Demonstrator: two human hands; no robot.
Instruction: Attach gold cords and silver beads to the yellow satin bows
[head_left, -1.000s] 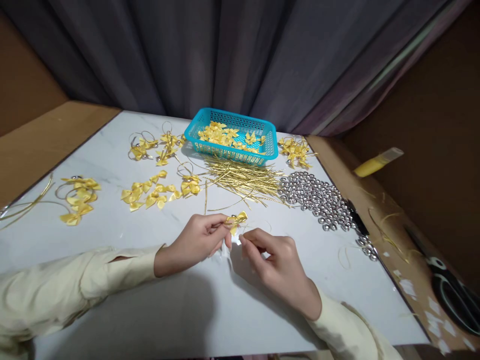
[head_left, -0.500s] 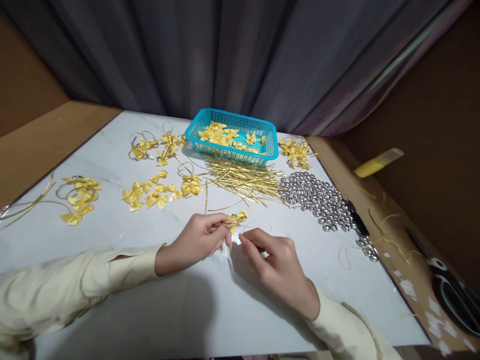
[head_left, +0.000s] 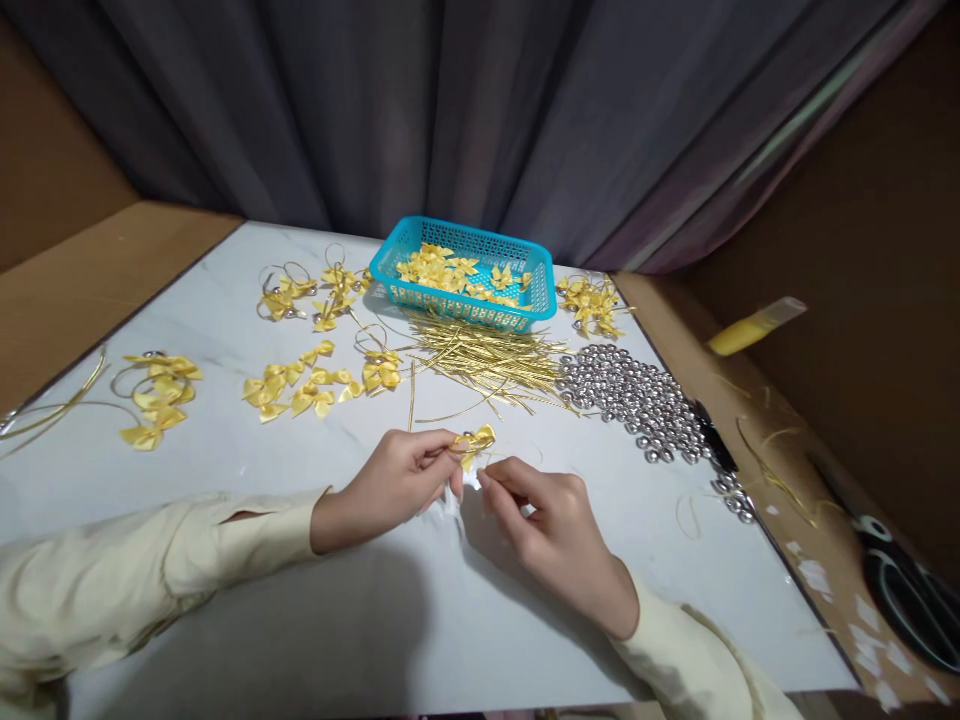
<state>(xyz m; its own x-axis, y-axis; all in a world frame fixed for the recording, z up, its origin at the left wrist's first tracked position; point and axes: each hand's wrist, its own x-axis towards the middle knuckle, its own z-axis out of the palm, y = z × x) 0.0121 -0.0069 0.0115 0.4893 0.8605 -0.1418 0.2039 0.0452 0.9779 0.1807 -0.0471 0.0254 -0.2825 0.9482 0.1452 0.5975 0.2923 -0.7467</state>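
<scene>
1. Two hands meet at the middle of the frame, low over the white tabletop (head_left: 225, 470). My left hand (head_left: 394, 485) comes in from the lower left, its fingers curled in and its thumb and forefinger pinched on a small yellow ribbon bow (head_left: 474, 442).
2. My right hand (head_left: 551, 530) comes in from the lower right. Its fingers are bent close together, the tips just beside the bow and touching a small white scrap (head_left: 469, 482) under it; I cannot tell whether they grip anything.
3. The bow sits just above centre, between my two sets of fingertips, with a thin gold thread looping off to its right.
4. Straight above it lies a pile of gold wire pieces (head_left: 487, 360), and behind that, in the upper middle, a blue basket (head_left: 465, 300) holding more yellow bows.
5. To the right of the wires a heap of silver beads (head_left: 637, 395) spreads toward the table's right edge.
6. Loose yellow bows (head_left: 300, 385) lie at centre left, more at far left, and another cluster at the basket's right.
7. At the far right, off the tabletop, are a yellow tube (head_left: 754, 325) and, lower down, black scissors (head_left: 904, 590).
</scene>
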